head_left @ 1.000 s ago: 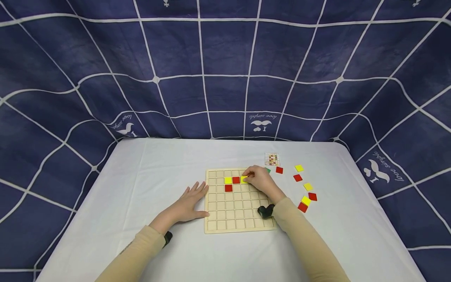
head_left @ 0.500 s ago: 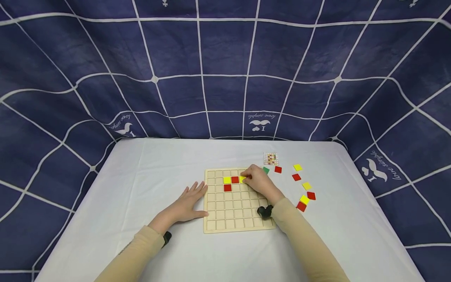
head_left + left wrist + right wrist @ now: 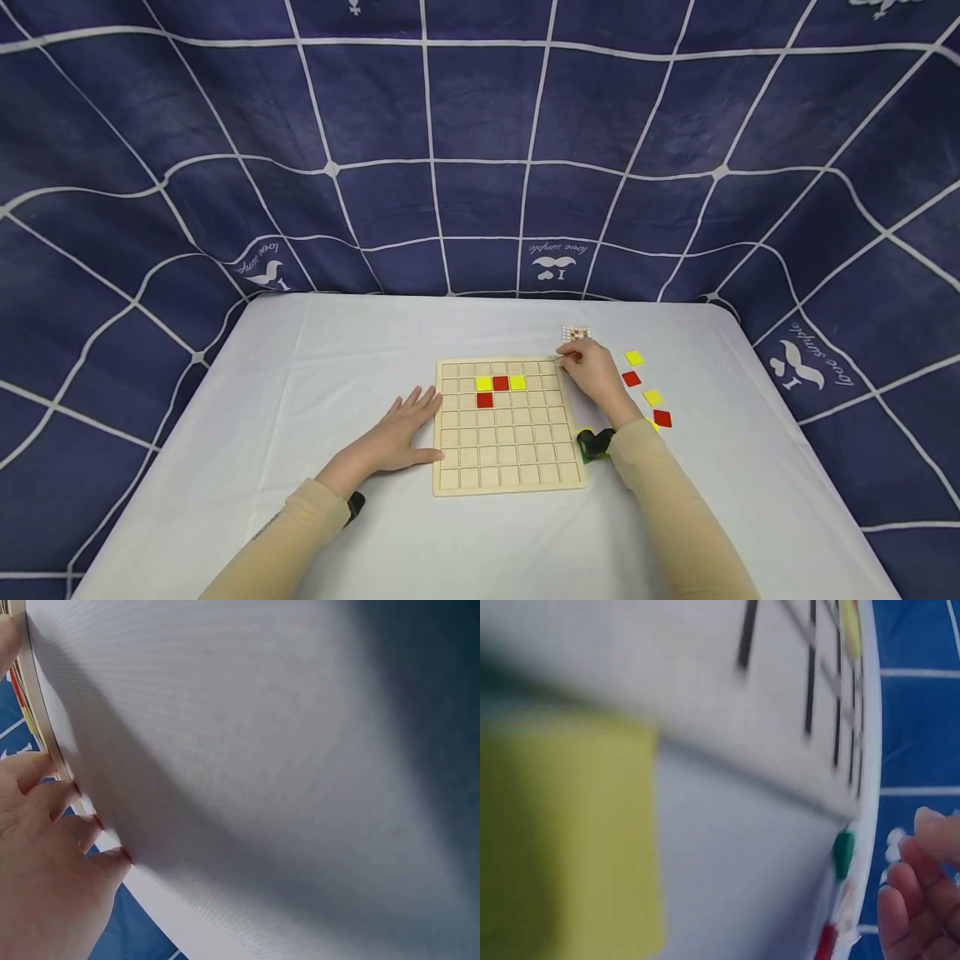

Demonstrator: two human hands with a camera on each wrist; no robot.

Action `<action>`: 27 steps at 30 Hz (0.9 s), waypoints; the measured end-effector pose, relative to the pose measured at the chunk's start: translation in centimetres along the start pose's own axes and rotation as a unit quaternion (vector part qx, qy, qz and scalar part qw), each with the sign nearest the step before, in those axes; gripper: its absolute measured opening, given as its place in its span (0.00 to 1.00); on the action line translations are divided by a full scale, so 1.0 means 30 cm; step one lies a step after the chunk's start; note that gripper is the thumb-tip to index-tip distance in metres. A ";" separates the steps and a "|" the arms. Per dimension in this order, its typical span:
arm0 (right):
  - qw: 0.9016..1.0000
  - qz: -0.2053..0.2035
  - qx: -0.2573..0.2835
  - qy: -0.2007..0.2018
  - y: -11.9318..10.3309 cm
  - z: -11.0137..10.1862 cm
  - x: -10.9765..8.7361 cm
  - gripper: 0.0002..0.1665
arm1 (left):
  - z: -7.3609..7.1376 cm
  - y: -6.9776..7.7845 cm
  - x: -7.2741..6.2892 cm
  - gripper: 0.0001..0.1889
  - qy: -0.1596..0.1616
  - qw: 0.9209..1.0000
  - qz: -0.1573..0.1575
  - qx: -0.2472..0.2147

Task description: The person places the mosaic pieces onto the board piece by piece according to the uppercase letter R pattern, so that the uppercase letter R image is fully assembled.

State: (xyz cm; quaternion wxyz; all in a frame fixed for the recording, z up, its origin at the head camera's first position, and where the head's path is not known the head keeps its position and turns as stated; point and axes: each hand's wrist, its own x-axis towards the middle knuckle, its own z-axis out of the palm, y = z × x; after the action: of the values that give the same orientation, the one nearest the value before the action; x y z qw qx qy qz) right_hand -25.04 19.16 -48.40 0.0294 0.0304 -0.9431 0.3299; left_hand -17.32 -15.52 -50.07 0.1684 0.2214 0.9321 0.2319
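A pale wooden board (image 3: 510, 433) with a square grid lies on the white table. Set in its upper cells are a yellow tile (image 3: 483, 383), a red tile (image 3: 500, 383) and another yellow tile (image 3: 518, 382), with a second red tile (image 3: 485, 400) below the first yellow. My left hand (image 3: 401, 433) has its fingers spread, thumb and fingertips against the board's left edge. Over the board's top right corner is my right hand (image 3: 592, 371), fingers loosely bent, nothing seen held. In the right wrist view a green tile (image 3: 844, 853) lies near those fingers.
A small pattern card (image 3: 576, 332) lies behind the right hand, partly covered. Loose tiles trail down the right side: yellow (image 3: 633, 357), red (image 3: 632, 378), yellow (image 3: 653, 397) and red (image 3: 662, 418). The right sleeve hides others. Blue grid-patterned cloth (image 3: 480, 200) surrounds the table.
My right hand has let go of the yellow tile in the upper row and moved right, off to the board's top right corner. My left hand stays put.
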 end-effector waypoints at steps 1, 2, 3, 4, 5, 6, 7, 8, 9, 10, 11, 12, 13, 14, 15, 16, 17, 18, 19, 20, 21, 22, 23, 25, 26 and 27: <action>1.000 0.007 0.000 0.003 0.011 -0.004 0.001 0.11 | -0.001 0.001 -0.001 0.50 0.000 1.000 -0.001 0.000; 1.000 0.014 -0.003 0.003 0.023 -0.005 0.002 0.11 | -0.001 0.002 -0.002 0.50 0.000 1.000 0.000 -0.001; 1.000 0.024 -0.003 0.002 0.033 -0.006 0.002 0.12 | -0.002 0.003 -0.002 0.50 -0.001 1.000 -0.001 0.000; 0.999 0.035 -0.001 -0.002 0.043 -0.007 0.002 0.12 | -0.002 0.004 -0.003 0.50 0.000 1.000 0.000 -0.001; 0.999 0.045 -0.001 -0.007 0.051 -0.006 0.002 0.13 | -0.002 0.005 -0.003 0.50 -0.001 1.000 -0.002 -0.001; 0.999 0.053 -0.002 -0.011 0.059 -0.005 0.002 0.14 | -0.002 0.006 -0.003 0.50 -0.002 1.000 -0.003 0.001; 0.998 0.061 0.000 -0.016 0.066 -0.004 0.003 0.15 | -0.001 0.006 -0.003 0.50 -0.001 1.000 -0.004 0.002; 0.998 0.067 0.000 -0.019 0.072 -0.002 0.003 0.16 | 0.001 0.006 -0.003 0.50 0.000 1.000 -0.004 0.003; 0.997 0.071 0.001 -0.022 0.075 -0.002 0.004 0.17 | 0.001 0.006 -0.003 0.50 0.001 1.000 -0.005 0.005; 0.997 0.071 0.000 -0.024 0.078 -0.001 0.005 0.17 | 0.002 0.006 -0.003 0.50 0.001 1.000 -0.006 0.006; 0.997 0.069 -0.002 -0.026 0.080 -0.001 0.007 0.18 | 0.002 0.005 -0.003 0.50 0.001 1.000 -0.007 0.008; 0.997 0.065 -0.006 -0.028 0.081 0.000 0.009 0.18 | 0.002 0.005 -0.003 0.50 0.003 1.000 -0.006 0.009; 0.998 0.063 -0.009 -0.031 0.080 0.000 0.011 0.19 | 0.003 0.005 -0.003 0.50 0.005 1.000 -0.004 0.006; 0.998 0.060 -0.013 -0.034 0.079 0.001 0.013 0.19 | 0.002 0.005 -0.003 0.50 0.005 1.000 -0.004 0.005; 0.998 0.056 -0.017 -0.037 0.077 0.001 0.016 0.19 | 0.002 0.004 -0.002 0.50 0.005 1.000 -0.005 0.004; 0.997 0.053 -0.023 -0.040 0.074 0.002 0.019 0.19 | 0.002 0.004 -0.002 0.50 0.005 1.000 -0.006 0.004; 0.997 0.051 -0.029 -0.043 0.072 0.003 0.023 0.20 | 0.002 0.003 -0.002 0.50 0.006 1.000 -0.005 0.002; 0.997 0.049 -0.036 -0.047 0.070 0.004 0.026 0.20 | 0.002 0.003 -0.002 0.50 0.006 1.000 -0.005 0.002; 0.997 0.048 -0.041 -0.050 0.068 0.005 0.029 0.20 | 0.002 0.003 -0.002 0.50 0.006 1.000 -0.005 0.002; 0.996 0.047 -0.046 -0.053 0.065 0.006 0.031 0.20 | 0.003 0.002 -0.001 0.50 0.005 1.000 -0.006 0.002; 0.996 0.046 -0.051 -0.055 0.062 0.008 0.033 0.20 | 0.003 0.002 -0.001 0.50 0.005 1.000 -0.007 0.003; 0.996 0.046 -0.055 -0.057 0.059 0.008 0.035 0.20 | 0.002 0.003 -0.001 0.50 0.005 1.000 -0.007 0.003; 0.995 0.047 -0.059 -0.059 0.057 0.010 0.036 0.20 | 0.003 0.002 -0.001 0.50 0.004 1.000 -0.007 0.004; 0.995 0.048 -0.061 -0.061 0.053 0.011 0.037 0.19 | 0.003 0.002 -0.001 0.50 0.004 1.000 -0.007 0.005; 0.995 0.052 -0.059 -0.063 0.052 0.012 0.038 0.18 | 0.004 0.002 0.000 0.50 0.003 1.000 -0.007 0.005; 0.995 0.055 -0.058 -0.063 0.052 0.013 0.039 0.16 | 0.004 0.002 0.000 0.50 0.003 1.000 -0.008 0.007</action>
State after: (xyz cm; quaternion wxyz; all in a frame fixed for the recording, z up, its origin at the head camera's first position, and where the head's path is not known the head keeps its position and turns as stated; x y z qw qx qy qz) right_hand -26.34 20.10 -49.57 -0.0470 -0.0027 -0.9609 0.2727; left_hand -17.26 -15.43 -50.16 0.1661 0.2146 0.9358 0.2252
